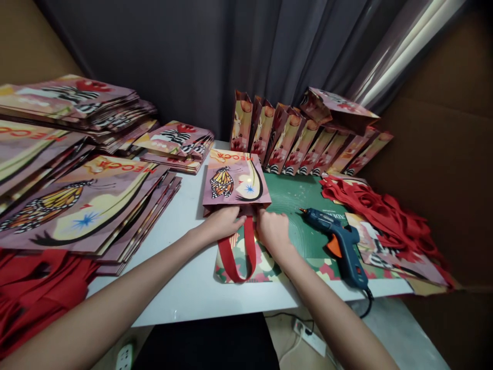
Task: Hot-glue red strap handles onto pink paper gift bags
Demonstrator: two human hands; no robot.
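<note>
A purple paper bag (236, 180) printed with a butterfly lies in front of me, its open mouth facing me. A red ribbon handle (250, 249) loops out of the mouth towards the table's front edge. My left hand (225, 224) is at the left of the mouth, fingertips partly inside, thumb apart beside the ribbon; what the fingers hold is hidden. At the right corner of the mouth, my right hand (272, 228) is curled closed against the bag's edge, and its fingertips are hidden. A blue glue gun (342, 241) with an orange trigger lies to the right.
Stacks of flat bags (88, 205) and red ribbons (42, 293) fill the left. Upright bags (292, 139) line the back, before a dark curtain. A green mat (304, 205) lies under the work. More red ribbons (385, 221) lie on the right.
</note>
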